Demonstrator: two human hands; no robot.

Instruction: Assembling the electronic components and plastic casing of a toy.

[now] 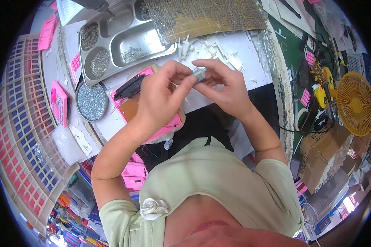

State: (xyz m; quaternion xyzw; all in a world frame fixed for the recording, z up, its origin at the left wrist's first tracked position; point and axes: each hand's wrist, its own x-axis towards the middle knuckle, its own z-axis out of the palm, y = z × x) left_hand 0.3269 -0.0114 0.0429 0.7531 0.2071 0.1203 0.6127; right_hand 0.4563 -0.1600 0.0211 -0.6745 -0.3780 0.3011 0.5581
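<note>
Between my two hands, above the worktable, is a small grey block-shaped part (199, 75). The thumb and fingertips of my left hand (163, 92) pinch it from one side. On the other side, my right hand (228, 88) closes its thumb and index finger on it. Its lower details are hidden by my fingers. Just beyond my hands lies a loose heap of white plastic pieces (210, 48). Beside my left hand, a black elongated part (130, 86) rests on a pink plastic housing (121, 103) with a brown board in it, partly covered by my forearm.
A steel compartment tray (115, 68) holds small metal pieces. Near it stands a round dish (91, 103) of tiny silvery bits. A sheet (210, 20) covered with pins lies at the back. A plastic crate (24, 123) is at left; a yellow fan (355, 105) and cardboard box (323, 152) are at right.
</note>
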